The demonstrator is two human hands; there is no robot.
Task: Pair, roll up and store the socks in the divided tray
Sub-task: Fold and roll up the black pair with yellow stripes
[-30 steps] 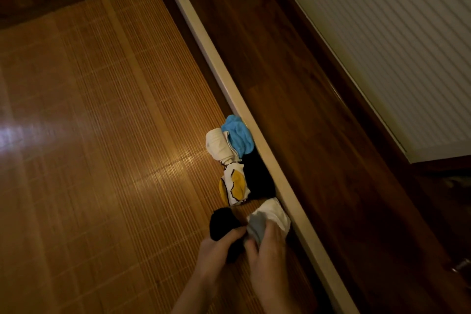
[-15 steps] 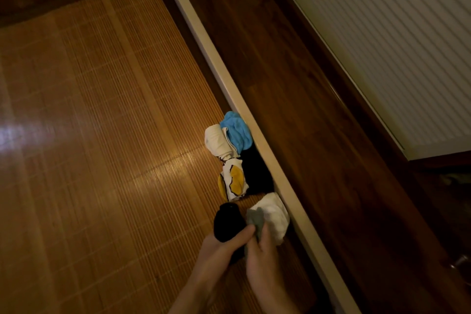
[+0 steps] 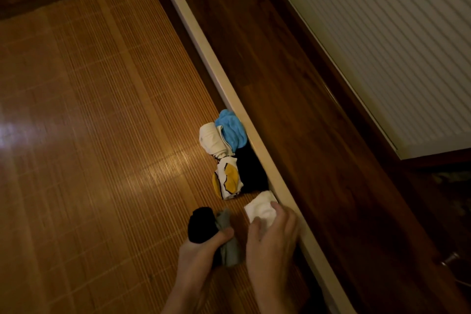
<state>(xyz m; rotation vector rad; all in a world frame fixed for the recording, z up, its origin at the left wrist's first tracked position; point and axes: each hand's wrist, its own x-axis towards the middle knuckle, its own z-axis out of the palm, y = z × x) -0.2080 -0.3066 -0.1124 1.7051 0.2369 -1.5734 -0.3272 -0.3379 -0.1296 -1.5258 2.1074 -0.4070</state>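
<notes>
A bamboo mat point(image 3: 89, 135) fills the left, bounded by a pale rail point(image 3: 204, 41) running diagonally. Beyond the rail lie dark boards point(image 3: 293, 109) and a white slatted panel point(image 3: 382, 46). On the mat against the rail sit four rolls: blue point(image 3: 230, 130), cream point(image 3: 211, 139), yellow-white point(image 3: 228, 178) and a dark roll point(image 3: 251, 173). The right hand point(image 3: 272, 239) pinches a white roll point(image 3: 261, 208) touching the rail, just below them. The left hand point(image 3: 198, 252) grips a black sock point(image 3: 201, 223) and a grey sock point(image 3: 229, 245) together, thumb across both.
</notes>
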